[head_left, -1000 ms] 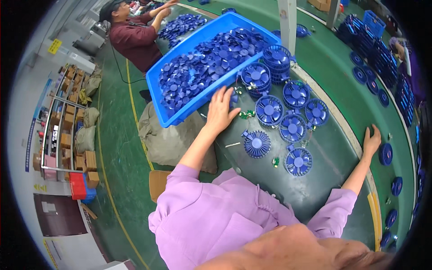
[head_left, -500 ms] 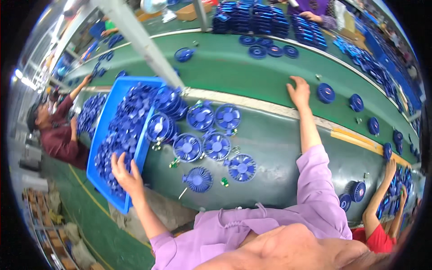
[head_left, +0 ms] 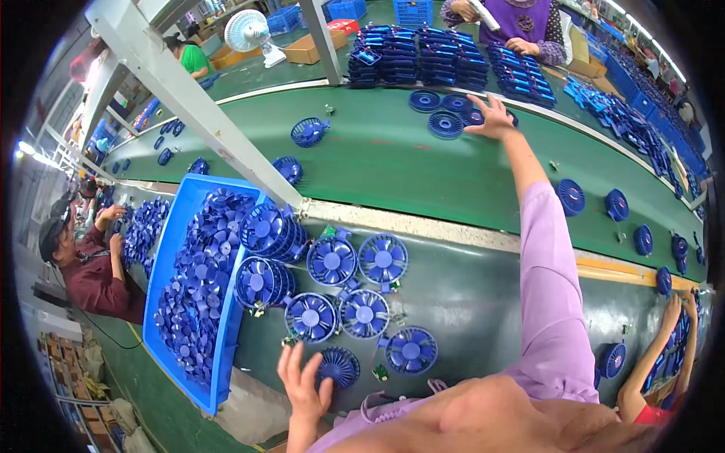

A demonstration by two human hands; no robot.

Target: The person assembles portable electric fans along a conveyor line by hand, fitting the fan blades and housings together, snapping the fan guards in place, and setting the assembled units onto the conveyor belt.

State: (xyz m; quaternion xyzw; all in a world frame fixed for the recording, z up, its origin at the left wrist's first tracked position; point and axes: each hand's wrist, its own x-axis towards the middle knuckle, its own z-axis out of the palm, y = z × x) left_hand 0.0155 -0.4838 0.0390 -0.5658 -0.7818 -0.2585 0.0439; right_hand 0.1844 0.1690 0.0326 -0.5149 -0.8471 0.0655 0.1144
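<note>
My left hand is at the near edge of the dark work table, fingers spread, against a round blue fan grille. Whether it grips the grille is unclear. My right hand reaches far across the green conveyor belt, fingers apart, over blue round grilles lying there. Several blue fan units with blades lie flat on the table between my arms. Two leaning stacks of them stand beside a blue bin full of loose blue fan blades.
A white slanted frame beam crosses above the bin. Stacks of dark blue parts line the belt's far side, where a person in purple works. Another worker sits at left; someone's arms reach in at right.
My right hand has stretched from the belt's near part to its far side. My left hand has left the bin's edge and come back to the grille at the table's front. The view has tilted up.
</note>
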